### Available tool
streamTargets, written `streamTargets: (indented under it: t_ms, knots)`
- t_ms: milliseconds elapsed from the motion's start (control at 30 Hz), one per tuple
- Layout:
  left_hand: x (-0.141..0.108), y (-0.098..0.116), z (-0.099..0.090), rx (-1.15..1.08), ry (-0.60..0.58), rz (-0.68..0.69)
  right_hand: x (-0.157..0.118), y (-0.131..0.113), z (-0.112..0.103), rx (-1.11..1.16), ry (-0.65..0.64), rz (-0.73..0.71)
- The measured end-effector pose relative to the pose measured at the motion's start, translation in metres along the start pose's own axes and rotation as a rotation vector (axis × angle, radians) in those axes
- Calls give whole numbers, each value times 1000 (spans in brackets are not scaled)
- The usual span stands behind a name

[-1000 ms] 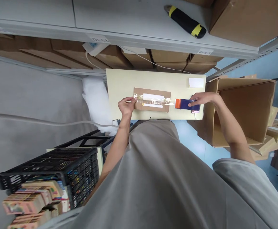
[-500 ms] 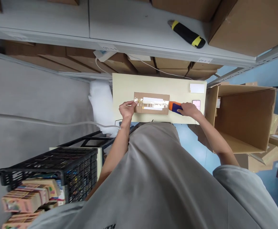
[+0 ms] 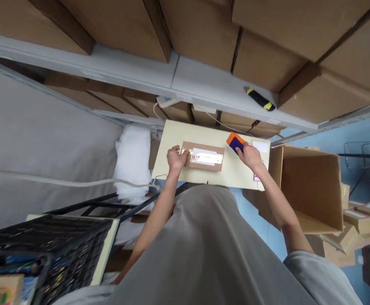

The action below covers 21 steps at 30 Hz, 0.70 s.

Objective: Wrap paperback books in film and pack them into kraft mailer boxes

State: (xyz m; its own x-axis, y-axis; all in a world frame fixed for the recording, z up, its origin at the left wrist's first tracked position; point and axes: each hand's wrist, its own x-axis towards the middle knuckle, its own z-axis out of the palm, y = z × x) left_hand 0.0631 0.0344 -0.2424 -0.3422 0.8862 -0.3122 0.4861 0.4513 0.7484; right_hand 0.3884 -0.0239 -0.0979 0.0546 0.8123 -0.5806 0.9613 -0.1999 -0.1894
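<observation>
A small brown carton (image 3: 204, 166) lies on the cream tabletop (image 3: 178, 131), with a white label and shiny clear tape along its upper face. At its left end is my left hand (image 3: 176, 159), its thumb on the taped edge and the fingers curled; nothing shows in its grasp. My right hand (image 3: 251, 156) is closed around an orange and dark blue tape dispenser (image 3: 236, 142), which is apart from the carton's upper right corner. A phone (image 3: 256, 177) is partly covered by my right wrist. Behind it sits a white paper slip (image 3: 260, 146).
Above the table, a shelf (image 3: 200, 87) holds cartons and a black and yellow cutter (image 3: 260, 99). A big open box (image 3: 312, 186) stands right of the table. White wrapping (image 3: 133, 156) and a black crate (image 3: 73, 254) are on the left.
The dispenser in my right hand has lifted off the carton's right end and tilted up. My left hand's fingers have curled at the left end. The view has shifted, showing more shelf.
</observation>
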Motion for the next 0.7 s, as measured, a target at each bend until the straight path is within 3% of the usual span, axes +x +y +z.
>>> streamTargets:
  t_ms: [100, 200, 267, 333, 467, 700]
  knots:
    - [-14, 70, 6, -190, -4, 397, -3, -35, -54, 16, 303, 43]
    - [-29, 145, 8, -305, -40, 750, 17, -74, -97, 10, 469, -118]
    - [-34, 182, 8, -328, -64, 863, 42, -93, -118, -35, 516, -203]
    - [-33, 203, 9, -316, -95, 897, 71, -105, -132, -89, 531, -256]
    - [-26, 205, 9, -229, -139, 884, 116, -109, -144, -166, 578, -327]
    - [-16, 166, 8, -157, -171, 796, 151, -95, -139, -177, 627, -248]
